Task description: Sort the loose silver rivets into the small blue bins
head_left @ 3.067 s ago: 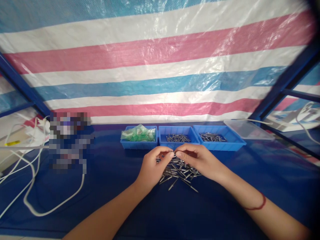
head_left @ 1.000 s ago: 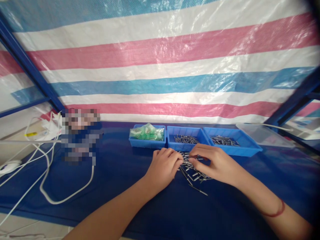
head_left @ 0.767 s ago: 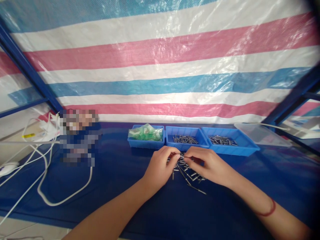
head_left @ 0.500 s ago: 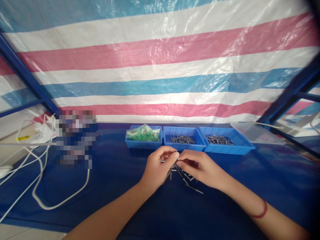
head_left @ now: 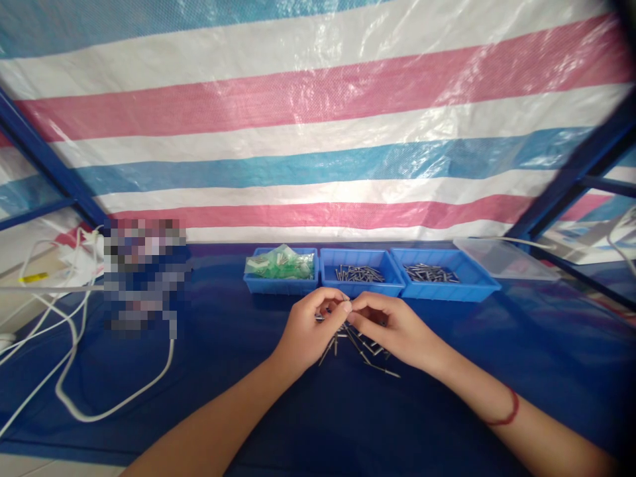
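My left hand (head_left: 311,324) and my right hand (head_left: 395,324) meet over the table, thumbs and forefingers pinched together at the tips. Whatever sits in the pinch is mostly covered by the fingers; only a tiny pale tip shows there. Below and behind the hands lies a loose pile of thin metal pins (head_left: 355,338) that look like blind rivets, partly hidden by the fingers. One pin lies apart at the near right of the pile. Just beyond the hands, the middle blue bin (head_left: 365,286) and the right blue bin (head_left: 447,291) hold similar pins.
A left blue bin (head_left: 281,285) contains green-and-clear plastic bags (head_left: 283,265). A clear plastic sheet or lid (head_left: 507,260) lies behind the right bin. White cables (head_left: 114,416) loop over the blue tabletop (head_left: 213,331) at left, near a blurred-out area. A striped tarp (head_left: 318,159) hangs behind.
The view has shifted slightly, moving everything a little left in the picture. My fingertips are pressed closer together; the pile looks the same.
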A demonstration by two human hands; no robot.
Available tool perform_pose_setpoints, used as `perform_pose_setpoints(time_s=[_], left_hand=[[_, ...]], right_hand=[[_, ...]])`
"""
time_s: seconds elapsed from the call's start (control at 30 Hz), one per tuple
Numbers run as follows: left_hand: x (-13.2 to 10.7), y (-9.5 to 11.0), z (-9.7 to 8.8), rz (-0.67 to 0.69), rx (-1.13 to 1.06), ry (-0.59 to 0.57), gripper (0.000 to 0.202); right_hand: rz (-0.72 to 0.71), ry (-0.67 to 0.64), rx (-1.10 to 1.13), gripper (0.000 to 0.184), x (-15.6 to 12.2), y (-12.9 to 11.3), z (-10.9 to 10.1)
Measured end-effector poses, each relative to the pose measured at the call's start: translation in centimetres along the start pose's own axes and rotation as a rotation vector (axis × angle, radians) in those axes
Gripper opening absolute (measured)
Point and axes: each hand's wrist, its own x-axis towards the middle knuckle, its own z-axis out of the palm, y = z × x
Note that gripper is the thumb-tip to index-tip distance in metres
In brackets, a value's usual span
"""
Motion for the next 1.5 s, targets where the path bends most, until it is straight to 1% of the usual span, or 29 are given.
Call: perform_pose_setpoints(time_s=[0.13, 0.23, 0.3, 0.33, 0.4, 0.47, 0.53, 0.57, 0.6, 0.67, 0.7, 0.77, 0.83, 0.9, 1.0, 1.1, 1.17, 1.37, 1.5], left_hand=[[0.1, 0.3, -0.3, 0.042, 0.085, -0.003, 0.010], [0.2, 0.2, -0.3, 0.052, 0.158, -0.006, 0.012], [0.2, 0.2, -0.3, 0.089, 0.262, -0.031, 0.014], [0.2, 0.2, -0.4, 0.117, 0.335, -0.045, 0.015], [0.0, 0.3, -0.5, 0.167, 0.500, -0.080, 0.023], [-0.2, 0.4, -0.7, 0.183, 0.656, -0.131, 0.032], [-0.3, 0.5, -0.9, 0.173, 0.780, -0.198, 0.038], [-0.4, 0.4, -0.9, 0.169, 0.829, -0.236, 0.041], [-0.5, 0.4, -1.0, 0.167, 0.868, -0.270, 0.044], [-0.7, 0.2, -1.0, 0.171, 0.909, -0.326, 0.047], [-0.7, 0.1, -1.0, 0.178, 0.914, -0.347, 0.047], [-0.7, -0.1, -0.9, 0.197, 0.907, -0.362, 0.041], [-0.6, -0.3, -0.8, 0.212, 0.899, -0.364, 0.031], [-0.5, -0.5, -0.7, 0.222, 0.898, -0.355, 0.023], [-0.3, -0.7, -0.5, 0.230, 0.894, -0.322, 0.020], [-0.2, -0.9, -0.5, 0.220, 0.890, -0.285, 0.017], [-0.2, -0.9, -0.5, 0.216, 0.874, -0.256, 0.014], [-0.2, -0.6, -0.5, 0.235, 0.767, -0.127, 0.013], [0.0, -0.4, -0.5, 0.224, 0.632, -0.081, 0.012]], right_hand=[[0.006, 0.114, 0.024, 0.023, 0.0, 0.1, -0.1], [-0.011, 0.131, 0.054, 0.025, 0.0, -0.2, -0.3], [-0.025, 0.143, 0.027, 0.027, 0.1, -0.5, -0.9], [-0.029, 0.171, -0.004, 0.028, 0.1, -0.6, -1.5], [-0.024, 0.295, -0.103, 0.028, 0.2, -0.5, -3.0], [0.010, 0.489, -0.256, 0.029, 0.2, 0.0, -5.2], [0.087, 0.647, -0.479, 0.028, 0.2, 1.2, -7.5], [0.128, 0.697, -0.600, 0.027, 0.2, 1.8, -8.5], [0.149, 0.675, -0.717, 0.026, 0.2, 2.6, -9.4], [0.125, 0.655, -0.895, 0.027, 0.2, 3.8, -10.6], [0.093, 0.643, -0.946, 0.029, 0.3, 4.2, -10.8], [0.014, 0.651, -0.965, 0.030, 0.5, 4.4, -10.4], [-0.059, 0.637, -0.919, 0.027, 0.5, 3.7, -9.3], [-0.129, 0.588, -0.860, 0.024, 0.5, 2.6, -7.7], [-0.223, 0.462, -0.781, 0.018, 0.4, 1.0, -5.5], [-0.309, 0.328, -0.713, 0.013, 0.2, 0.3, -4.0], [-0.337, 0.249, -0.679, 0.011, 0.1, 0.1, -3.6], [-0.333, 0.053, -0.583, 0.012, 0.0, -0.2, -3.0], [-0.297, -0.031, -0.484, 0.011, 0.0, -0.3, -2.7]])
